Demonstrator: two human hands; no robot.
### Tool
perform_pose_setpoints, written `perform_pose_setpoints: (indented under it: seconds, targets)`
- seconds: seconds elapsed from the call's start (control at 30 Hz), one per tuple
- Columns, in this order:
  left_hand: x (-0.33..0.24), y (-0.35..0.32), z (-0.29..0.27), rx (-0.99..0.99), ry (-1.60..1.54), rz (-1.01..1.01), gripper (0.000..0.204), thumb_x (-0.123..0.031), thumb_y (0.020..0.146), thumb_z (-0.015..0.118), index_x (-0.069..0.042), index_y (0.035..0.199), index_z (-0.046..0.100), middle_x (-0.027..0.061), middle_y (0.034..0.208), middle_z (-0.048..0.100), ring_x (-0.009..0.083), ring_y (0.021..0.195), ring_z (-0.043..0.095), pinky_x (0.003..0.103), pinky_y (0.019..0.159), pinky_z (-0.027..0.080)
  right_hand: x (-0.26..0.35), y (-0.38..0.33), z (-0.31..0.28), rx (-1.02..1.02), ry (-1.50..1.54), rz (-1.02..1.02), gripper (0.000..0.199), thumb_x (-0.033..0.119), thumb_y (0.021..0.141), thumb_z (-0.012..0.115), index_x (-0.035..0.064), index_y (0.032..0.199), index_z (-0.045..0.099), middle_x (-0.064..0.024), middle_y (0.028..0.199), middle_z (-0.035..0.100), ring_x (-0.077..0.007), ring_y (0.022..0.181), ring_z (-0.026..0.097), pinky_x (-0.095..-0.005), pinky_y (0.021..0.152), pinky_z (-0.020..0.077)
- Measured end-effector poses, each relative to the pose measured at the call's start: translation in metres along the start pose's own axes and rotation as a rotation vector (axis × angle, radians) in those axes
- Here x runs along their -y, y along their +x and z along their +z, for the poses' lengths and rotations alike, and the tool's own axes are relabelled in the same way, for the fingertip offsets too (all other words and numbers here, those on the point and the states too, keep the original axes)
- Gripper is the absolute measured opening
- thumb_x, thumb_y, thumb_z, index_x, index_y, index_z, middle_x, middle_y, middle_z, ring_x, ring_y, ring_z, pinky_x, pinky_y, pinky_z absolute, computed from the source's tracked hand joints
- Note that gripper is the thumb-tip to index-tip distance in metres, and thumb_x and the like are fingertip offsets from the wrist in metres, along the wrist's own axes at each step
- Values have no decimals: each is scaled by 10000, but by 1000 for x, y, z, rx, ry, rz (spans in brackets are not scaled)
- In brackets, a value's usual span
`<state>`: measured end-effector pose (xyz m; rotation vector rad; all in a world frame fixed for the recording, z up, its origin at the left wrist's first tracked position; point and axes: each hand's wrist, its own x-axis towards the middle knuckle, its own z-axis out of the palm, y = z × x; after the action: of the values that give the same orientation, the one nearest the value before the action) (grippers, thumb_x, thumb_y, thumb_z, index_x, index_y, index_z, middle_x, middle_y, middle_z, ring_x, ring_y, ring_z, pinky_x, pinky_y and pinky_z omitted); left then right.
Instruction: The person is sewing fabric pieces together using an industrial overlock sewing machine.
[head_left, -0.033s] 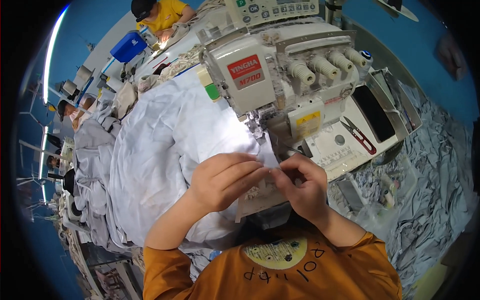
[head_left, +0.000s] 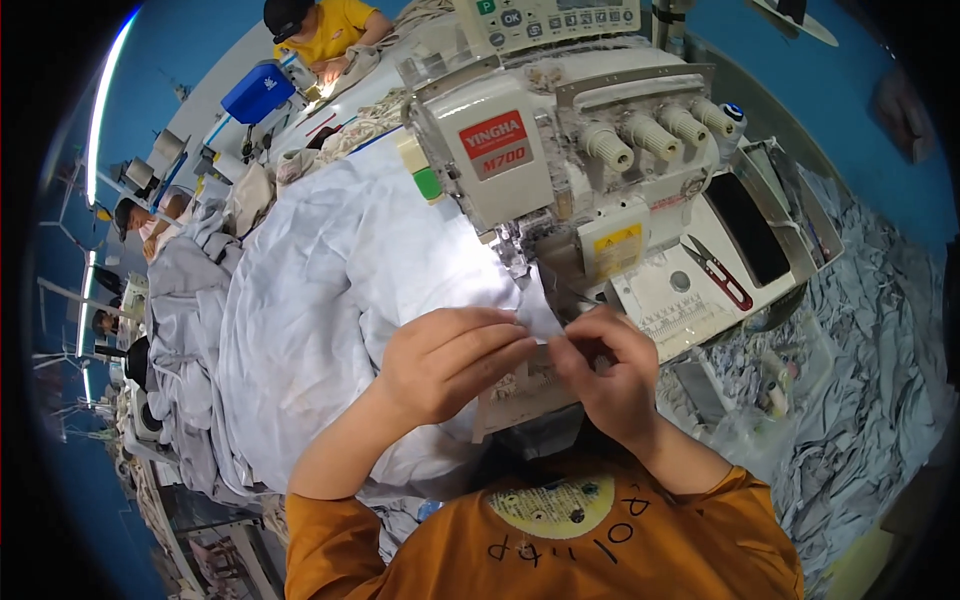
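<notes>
While beside the sewing machine (head_left: 540,170): left hand (head_left: 450,362), right hand (head_left: 610,375), both pinching white fabric (head_left: 340,300).

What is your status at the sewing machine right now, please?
Left hand and right hand both pinching pale fabric edge before overlock machine. Red thread snips aside on machine bed. Nothing blocking.

The left hand (head_left: 450,362) and right hand (head_left: 610,380) meet over the edge of the pale fabric (head_left: 330,300), and their fingertips cover whatever they pinch, so the grip itself cannot be made out. The sewing machine (head_left: 560,150) hides its needle area behind the fabric and fingers. The bench (head_left: 690,310) lies mostly under cloth. The control panel (head_left: 555,18) is cut off by the top edge.
</notes>
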<state>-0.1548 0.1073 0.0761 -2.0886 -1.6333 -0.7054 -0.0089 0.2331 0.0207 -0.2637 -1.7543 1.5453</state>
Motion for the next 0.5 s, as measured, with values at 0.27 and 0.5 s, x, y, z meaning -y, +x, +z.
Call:
perform_pose_setpoints:
  seconds: [0.27,0.5]
  targets:
    - [1,-9,-7,-5,-109,-19,162,-73,720,681,-23,874,669,57,919,661,204,879,663,290,682,545,2,14,-13,292,-721,-763,349,81,729,648,76,1077,626,-74,1226,574,-113,609,575,-237,529,459]
    - [-1,-8,-11,52,-177,-89,177,-17,687,640,-32,861,667,90,944,673,256,932,661,320,720,565,4,15,-4,162,-792,-685,368,93,714,668,62,1080,642,-28,1160,612,-89,600,574,-214,513,430]
